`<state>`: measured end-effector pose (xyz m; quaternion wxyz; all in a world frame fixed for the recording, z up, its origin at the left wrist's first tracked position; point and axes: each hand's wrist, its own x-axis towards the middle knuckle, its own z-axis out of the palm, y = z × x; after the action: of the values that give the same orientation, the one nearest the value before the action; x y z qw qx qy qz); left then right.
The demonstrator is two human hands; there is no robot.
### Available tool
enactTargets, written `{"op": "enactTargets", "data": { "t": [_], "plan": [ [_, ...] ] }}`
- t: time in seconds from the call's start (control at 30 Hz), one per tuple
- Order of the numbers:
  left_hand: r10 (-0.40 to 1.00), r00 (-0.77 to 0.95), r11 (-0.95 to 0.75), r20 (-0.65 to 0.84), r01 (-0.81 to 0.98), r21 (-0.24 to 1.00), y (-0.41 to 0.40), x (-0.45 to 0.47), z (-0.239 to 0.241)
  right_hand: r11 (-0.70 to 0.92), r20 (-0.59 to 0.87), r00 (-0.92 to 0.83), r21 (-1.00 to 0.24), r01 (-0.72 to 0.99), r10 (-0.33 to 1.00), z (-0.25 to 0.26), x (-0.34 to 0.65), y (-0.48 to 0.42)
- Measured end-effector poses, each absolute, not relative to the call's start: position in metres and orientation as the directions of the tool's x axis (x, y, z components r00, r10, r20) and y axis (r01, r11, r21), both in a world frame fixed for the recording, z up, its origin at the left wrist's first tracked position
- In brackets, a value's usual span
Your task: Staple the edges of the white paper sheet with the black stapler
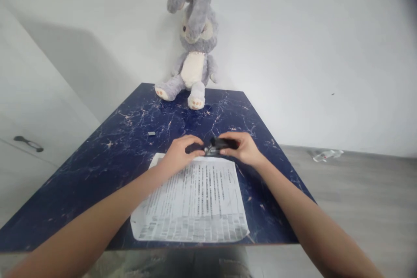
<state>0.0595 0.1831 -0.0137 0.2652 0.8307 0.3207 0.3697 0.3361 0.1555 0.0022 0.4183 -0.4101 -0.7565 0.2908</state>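
A black stapler [217, 144] sits at the far edge of a printed paper sheet [195, 202] on the dark blue marbled table [97, 173]. My left hand [178, 154] curls its fingers around the stapler's left end. My right hand [245, 148] pinches the stapler's right end from above. Both hands rest at the top of the paper. The metal middle of the stapler shows between the hands.
A grey plush rabbit [193, 47] sits at the table's far edge against the white wall. A small strip of staples [151, 133] lies left of the hands. A white cabinet with a dark handle [28, 143] stands left. Clear plastic litter [325, 154] lies on the grey floor to the right.
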Motion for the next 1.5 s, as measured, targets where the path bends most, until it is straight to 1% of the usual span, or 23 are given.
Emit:
{"op": "enactTargets", "data": {
  "t": [0.03, 0.1, 0.2, 0.27, 0.4, 0.57, 0.63, 0.77, 0.87, 0.93, 1.07, 1.13, 1.3, 1.5],
  "plan": [
    [0.719, 0.536, -0.668, 0.442, 0.360, 0.651, 0.185, 0.059, -0.016, 0.469, 0.405, -0.239, -0.789, 0.397, 0.883, 0.000, 0.345, 0.161],
    [0.668, 0.626, -0.718, 0.402, 0.400, 0.570, 0.188, 0.059, -0.022, 0.427, 0.413, -0.131, -0.797, 0.427, 0.901, -0.005, 0.364, 0.170],
    [0.589, 0.740, -0.779, 0.324, 0.415, 0.470, 0.188, 0.060, -0.031, 0.359, 0.382, -0.053, -0.799, 0.483, 0.922, -0.013, 0.389, 0.181],
    [0.549, 0.784, -0.808, 0.290, 0.410, 0.424, 0.186, 0.061, -0.036, 0.321, 0.363, -0.025, -0.789, 0.524, 0.932, -0.016, 0.398, 0.185],
    [0.485, 0.844, -0.850, 0.228, 0.394, 0.350, 0.180, 0.063, -0.040, 0.329, 0.367, -0.060, -0.735, 0.594, 0.928, -0.018, 0.397, 0.186],
    [0.383, 0.903, -0.912, 0.198, 0.335, 0.238, 0.179, 0.063, -0.039, 0.389, 0.401, -0.156, -0.607, 0.693, 0.903, -0.015, 0.389, 0.182],
    [0.381, 0.903, -0.911, 0.197, 0.330, 0.249, 0.182, 0.060, -0.035, 0.414, 0.401, -0.201, -0.564, 0.714, 0.894, -0.013, 0.387, 0.180],
    [0.478, 0.850, -0.835, 0.222, 0.361, 0.416, 0.187, 0.052, -0.028, 0.488, 0.398, -0.308, -0.511, 0.708, 0.864, -0.007, 0.381, 0.176],
    [0.513, 0.821, -0.806, 0.252, 0.359, 0.471, 0.190, 0.050, -0.026, 0.531, 0.394, -0.370, -0.470, 0.705, 0.841, -0.003, 0.377, 0.173],
    [0.536, 0.792, -0.798, 0.294, 0.361, 0.483, 0.191, 0.050, -0.025, 0.524, 0.370, -0.384, -0.442, 0.728, 0.846, 0.000, 0.374, 0.171],
    [0.631, 0.672, -0.754, 0.387, 0.412, 0.513, 0.192, 0.052, -0.026, 0.445, 0.300, -0.347, -0.386, 0.808, 0.889, 0.006, 0.367, 0.166],
    [0.655, 0.641, -0.738, 0.400, 0.431, 0.518, 0.191, 0.052, -0.027, 0.407, 0.286, -0.313, -0.380, 0.831, 0.906, 0.009, 0.362, 0.163],
    [0.636, 0.682, -0.752, 0.360, 0.444, 0.488, 0.189, 0.054, -0.030, 0.317, 0.237, -0.237, -0.397, 0.862, 0.942, 0.012, 0.350, 0.155],
    [0.584, 0.748, -0.790, 0.315, 0.436, 0.430, 0.190, 0.054, -0.033, 0.364, 0.177, -0.318, -0.418, 0.832, 0.931, 0.015, 0.342, 0.149]
  ]
}}
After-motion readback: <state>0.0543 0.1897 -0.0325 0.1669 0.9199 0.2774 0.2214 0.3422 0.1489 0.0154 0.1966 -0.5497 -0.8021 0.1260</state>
